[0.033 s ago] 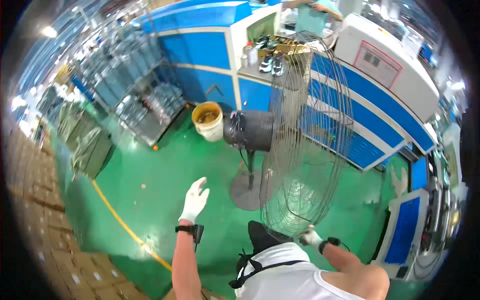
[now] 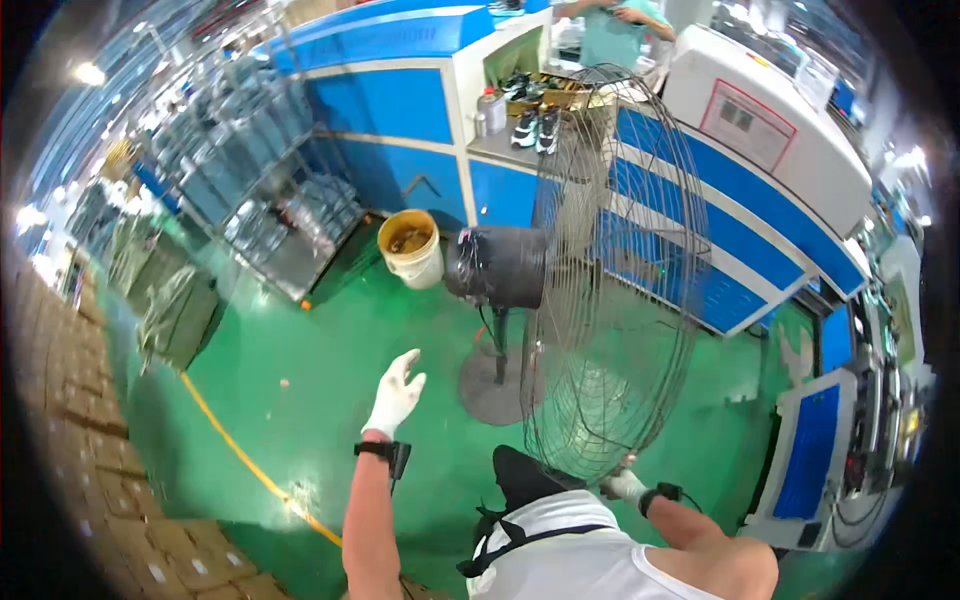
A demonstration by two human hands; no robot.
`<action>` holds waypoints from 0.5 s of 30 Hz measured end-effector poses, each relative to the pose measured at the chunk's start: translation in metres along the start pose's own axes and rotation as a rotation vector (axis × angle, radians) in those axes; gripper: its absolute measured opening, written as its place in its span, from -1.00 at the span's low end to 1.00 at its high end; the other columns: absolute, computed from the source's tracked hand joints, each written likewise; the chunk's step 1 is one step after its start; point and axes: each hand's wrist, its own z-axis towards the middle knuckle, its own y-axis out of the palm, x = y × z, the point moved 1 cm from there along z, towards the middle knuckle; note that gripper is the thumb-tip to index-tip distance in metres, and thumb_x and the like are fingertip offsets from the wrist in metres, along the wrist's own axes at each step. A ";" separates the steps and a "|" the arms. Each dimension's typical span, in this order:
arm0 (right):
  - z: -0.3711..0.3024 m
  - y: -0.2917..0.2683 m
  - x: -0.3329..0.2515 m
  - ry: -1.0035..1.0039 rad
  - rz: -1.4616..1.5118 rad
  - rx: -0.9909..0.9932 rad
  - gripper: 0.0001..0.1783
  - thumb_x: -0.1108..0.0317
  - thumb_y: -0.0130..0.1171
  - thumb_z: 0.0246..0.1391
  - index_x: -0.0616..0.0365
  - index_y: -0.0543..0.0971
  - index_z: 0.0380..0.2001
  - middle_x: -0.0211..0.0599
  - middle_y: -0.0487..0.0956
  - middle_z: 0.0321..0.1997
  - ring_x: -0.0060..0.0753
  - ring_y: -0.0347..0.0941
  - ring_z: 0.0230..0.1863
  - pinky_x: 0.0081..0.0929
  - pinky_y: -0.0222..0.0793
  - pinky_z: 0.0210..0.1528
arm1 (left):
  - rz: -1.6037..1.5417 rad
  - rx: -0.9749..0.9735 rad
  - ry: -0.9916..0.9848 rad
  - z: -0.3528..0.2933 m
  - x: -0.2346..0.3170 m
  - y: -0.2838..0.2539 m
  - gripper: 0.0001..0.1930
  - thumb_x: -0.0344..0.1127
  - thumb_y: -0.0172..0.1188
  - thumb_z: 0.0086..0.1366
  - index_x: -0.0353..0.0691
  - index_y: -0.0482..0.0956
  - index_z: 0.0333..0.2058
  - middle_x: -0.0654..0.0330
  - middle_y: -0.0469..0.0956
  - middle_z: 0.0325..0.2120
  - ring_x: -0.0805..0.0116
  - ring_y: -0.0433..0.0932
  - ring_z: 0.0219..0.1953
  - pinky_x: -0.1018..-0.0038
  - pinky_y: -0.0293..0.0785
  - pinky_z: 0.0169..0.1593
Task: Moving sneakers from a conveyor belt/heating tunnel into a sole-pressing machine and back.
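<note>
**Right hand on the fan's wire guard, left hand raised free**

A large pedestal fan stands on the green floor (image 2: 300,400) near the middle of the view. Its round wire guard (image 2: 615,270) is seen almost edge-on, reaching from about 12 o'clock down to about 6 o'clock of centre. The dark motor housing (image 2: 500,265) sticks out from the guard toward 9 o'clock, and the post drops to a round grey base (image 2: 495,385) on the floor.

The right hand (image 2: 625,485), in a white glove, sits at the guard's bottom rim, at about 5 o'clock in the picture. Its grip is closed around the lowest wires. A dark band wraps that wrist.

The left hand (image 2: 395,395), also gloved in white with a dark wrist band, is lifted at about 7 o'clock of centre. Its grip is released, fingers spread, touching nothing, well apart from the fan.

At about 11 o'clock of the fan base stands a yellow bucket (image 2: 412,250). Beyond it runs a blue and white counter (image 2: 500,150) with small items on top. Another person in a teal shirt (image 2: 610,25) stands at 12 o'clock.
</note>
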 end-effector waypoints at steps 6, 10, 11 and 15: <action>-0.043 0.097 0.052 -0.753 -0.255 0.106 -0.55 0.10 0.01 0.35 0.22 0.52 0.09 -0.10 0.63 -0.01 -0.05 0.54 0.02 -0.16 0.40 0.08 | 0.093 -0.243 0.069 0.141 -0.021 0.076 -0.45 -0.40 0.20 0.26 -0.28 0.35 0.24 -0.04 0.46 0.16 0.07 0.43 0.23 0.33 0.29 0.31; -0.036 0.167 -0.011 -0.535 -0.230 0.097 -0.46 0.09 -0.07 0.38 0.20 0.38 0.27 -0.12 0.45 0.29 -0.04 0.31 0.34 -0.30 0.18 0.38 | -0.138 -0.507 0.184 0.204 -0.069 0.082 -0.51 -0.28 0.18 0.32 -0.23 0.38 0.20 0.06 0.62 -0.04 0.14 0.54 0.05 0.33 0.43 0.12; -0.066 0.178 -0.070 -0.339 -0.174 0.094 -0.45 0.10 -0.07 0.38 0.22 0.36 0.28 -0.11 0.44 0.31 -0.06 0.29 0.35 -0.32 0.16 0.39 | -0.276 -0.638 -0.045 0.210 -0.056 0.089 -0.52 -0.28 0.18 0.32 -0.23 0.38 0.19 0.06 0.62 -0.05 0.14 0.55 0.04 0.33 0.44 0.11; -0.083 0.230 -0.162 -0.427 0.133 0.240 -0.45 0.13 -0.06 0.38 0.29 0.37 0.27 -0.01 0.44 0.29 -0.13 0.32 0.33 -0.35 0.17 0.38 | -0.519 -0.977 -0.576 0.240 -0.048 0.108 -0.52 -0.26 0.18 0.33 -0.23 0.38 0.19 0.08 0.63 -0.07 0.16 0.57 -0.03 0.34 0.46 0.07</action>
